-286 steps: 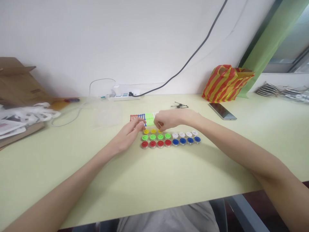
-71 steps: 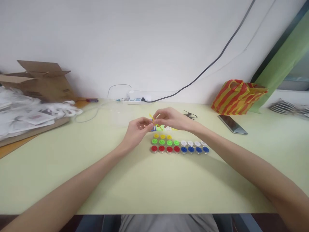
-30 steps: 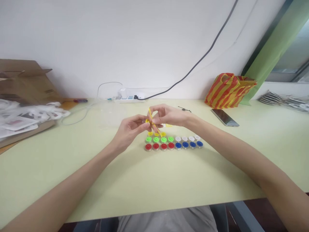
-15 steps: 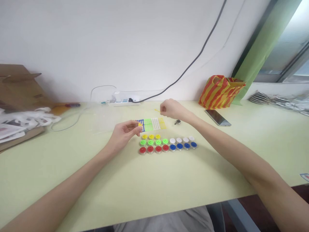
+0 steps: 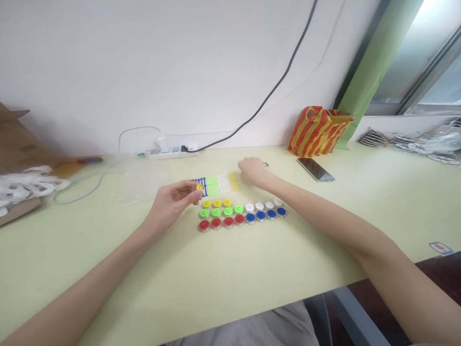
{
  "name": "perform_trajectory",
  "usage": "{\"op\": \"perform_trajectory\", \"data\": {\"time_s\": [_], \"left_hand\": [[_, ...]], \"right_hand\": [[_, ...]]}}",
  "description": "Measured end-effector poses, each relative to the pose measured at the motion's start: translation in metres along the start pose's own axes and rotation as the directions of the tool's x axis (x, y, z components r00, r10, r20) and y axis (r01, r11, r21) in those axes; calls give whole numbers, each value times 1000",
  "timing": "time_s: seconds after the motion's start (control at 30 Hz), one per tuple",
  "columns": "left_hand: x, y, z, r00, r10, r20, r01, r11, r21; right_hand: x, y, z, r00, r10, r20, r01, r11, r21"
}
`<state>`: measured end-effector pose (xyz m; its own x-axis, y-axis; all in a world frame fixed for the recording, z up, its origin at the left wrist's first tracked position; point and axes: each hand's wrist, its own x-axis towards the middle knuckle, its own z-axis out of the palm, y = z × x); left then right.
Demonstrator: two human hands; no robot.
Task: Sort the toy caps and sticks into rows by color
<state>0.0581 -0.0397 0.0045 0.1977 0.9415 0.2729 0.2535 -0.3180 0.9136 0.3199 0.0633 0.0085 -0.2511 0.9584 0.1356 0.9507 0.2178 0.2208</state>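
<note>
My left hand [image 5: 176, 199] is closed in a pinch on a small yellow-topped disc [image 5: 199, 187], above the table left of the rows. My right hand [image 5: 252, 170] is closed, with its fingertips hidden behind the hand, beside the yellow notched strips [image 5: 234, 181]. White strips [image 5: 224, 183], green strips [image 5: 212, 185] and blue strips [image 5: 203, 181] lie side by side to the left. In front are rows of clear-bottomed discs with yellow [image 5: 217, 203], green [image 5: 227, 211], red [image 5: 228, 221], white [image 5: 259, 206] and blue [image 5: 260, 215] tops. A small dark piece [image 5: 266, 164] shows behind my right wrist.
A phone [image 5: 316, 169] and a striped bag [image 5: 319, 132] stand at the back right. A power strip [image 5: 175, 152] with a black cable [image 5: 266, 98] is by the wall. White plastic bags [image 5: 32, 187] and a cardboard box [image 5: 18, 139] are at the left.
My right hand has turned and lowered toward the table by the yellow strips; the thin yellow piece in its fingers is now out of sight. My left hand still pinches the disc. The view has shifted slightly.
</note>
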Motion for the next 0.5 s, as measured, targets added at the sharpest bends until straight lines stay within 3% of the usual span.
{"op": "perform_trajectory", "data": {"time_s": [0.3, 0.5], "left_hand": [[0, -2, -2, 1000, -3, -11, 3, 1000, 13], [0, -2, -2, 1000, 1, 6, -1, 1000, 5]], "right_hand": [[5, 13, -3, 998, -56, 3, 55, 998, 25], [11, 35, -13, 983, -148, 105, 131, 979, 157]]}}
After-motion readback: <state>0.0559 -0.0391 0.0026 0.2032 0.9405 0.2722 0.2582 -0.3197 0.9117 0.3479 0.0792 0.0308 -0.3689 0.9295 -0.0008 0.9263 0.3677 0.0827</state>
